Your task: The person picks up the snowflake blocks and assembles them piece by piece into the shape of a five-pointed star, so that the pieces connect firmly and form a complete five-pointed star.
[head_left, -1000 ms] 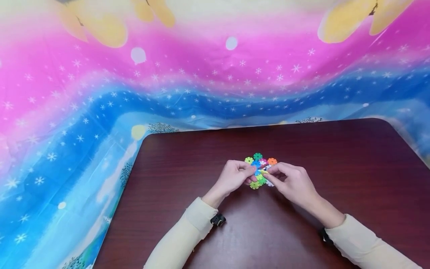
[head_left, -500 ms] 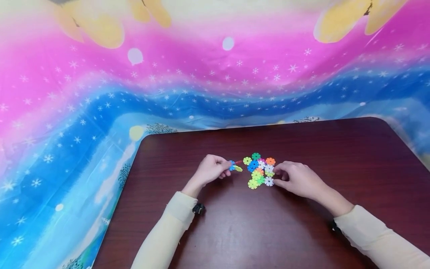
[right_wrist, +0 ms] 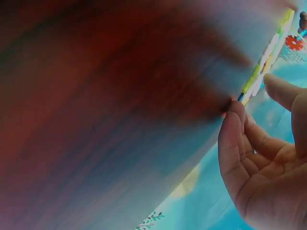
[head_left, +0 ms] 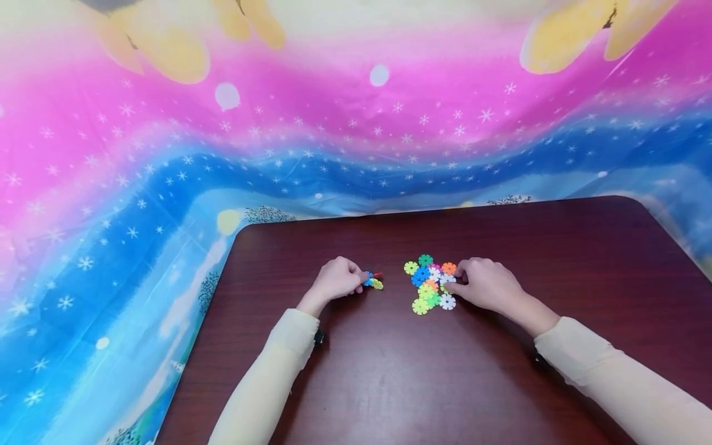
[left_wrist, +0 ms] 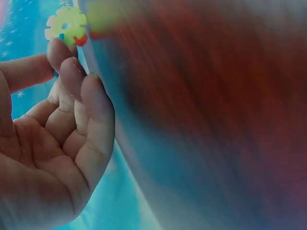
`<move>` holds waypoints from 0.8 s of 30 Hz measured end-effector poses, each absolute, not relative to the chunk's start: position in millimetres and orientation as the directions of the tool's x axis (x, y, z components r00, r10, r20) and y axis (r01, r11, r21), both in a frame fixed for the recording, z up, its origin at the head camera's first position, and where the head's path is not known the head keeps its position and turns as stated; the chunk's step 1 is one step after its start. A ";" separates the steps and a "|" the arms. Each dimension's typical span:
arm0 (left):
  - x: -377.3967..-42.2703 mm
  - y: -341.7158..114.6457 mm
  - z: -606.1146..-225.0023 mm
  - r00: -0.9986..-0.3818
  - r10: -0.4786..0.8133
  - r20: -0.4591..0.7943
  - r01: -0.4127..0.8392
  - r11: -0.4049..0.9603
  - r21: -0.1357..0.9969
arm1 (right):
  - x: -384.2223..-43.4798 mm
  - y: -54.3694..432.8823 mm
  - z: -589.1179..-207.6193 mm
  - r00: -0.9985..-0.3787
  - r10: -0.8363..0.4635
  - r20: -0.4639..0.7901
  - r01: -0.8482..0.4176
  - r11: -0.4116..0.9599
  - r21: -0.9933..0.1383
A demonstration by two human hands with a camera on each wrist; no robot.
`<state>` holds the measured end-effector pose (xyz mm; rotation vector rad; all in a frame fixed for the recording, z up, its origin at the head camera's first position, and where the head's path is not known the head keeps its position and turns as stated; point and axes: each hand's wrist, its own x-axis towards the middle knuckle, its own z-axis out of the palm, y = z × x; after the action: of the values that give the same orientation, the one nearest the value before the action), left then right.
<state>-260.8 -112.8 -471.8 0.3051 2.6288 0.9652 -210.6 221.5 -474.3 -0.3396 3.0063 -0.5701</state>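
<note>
Snowflake-shaped plastic discs, notched round the rim, are the things at hand. My left hand (head_left: 338,278) pinches a blue disc (head_left: 368,279) between thumb and index finger, left of the pile. Joined to it are a yellow disc (head_left: 377,284) and a red disc (right_wrist: 294,42). My right hand (head_left: 489,284) is at the right edge of the pile, thumb and fingers apart beside a white disc and an orange disc (head_left: 449,268). In the right wrist view the pile (right_wrist: 254,79) appears edge-on past the fingertips; whether they touch it I cannot tell.
Several discs lie overlapping in the pile, among them a dark green disc (head_left: 425,260), a yellow-green disc (head_left: 420,306) and a white disc (head_left: 447,301). The dark brown table (head_left: 378,371) has rounded far corners. A printed cloth (head_left: 311,123) hangs behind it.
My left hand has moved left, away from the pile, carrying the joined discs. My right hand has let go of the yellow disc and shifted to the pile's right edge.
</note>
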 end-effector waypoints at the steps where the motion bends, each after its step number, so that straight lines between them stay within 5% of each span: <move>1: -261.3 -112.9 -472.0 -0.928 0.304 -0.214 0.107 0.769 0.630 | -212.1 221.1 -475.0 -0.976 -0.215 -0.033 -0.188 0.910 -0.368; 18: -263.7 -113.7 -461.6 -0.963 0.255 -0.088 0.208 0.909 0.360 | -216.4 227.5 -473.6 -0.977 -0.181 -0.109 -0.108 0.869 -0.482; 24: -251.4 -91.8 -449.4 -0.936 0.352 0.009 0.335 0.882 0.331 | -212.3 230.5 -469.6 -0.975 -0.203 -0.089 -0.125 0.837 -0.533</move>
<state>-251.4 -91.8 -449.4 0.5477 2.9973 0.5128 -212.3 230.5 -469.6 -0.2583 2.8734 -0.8190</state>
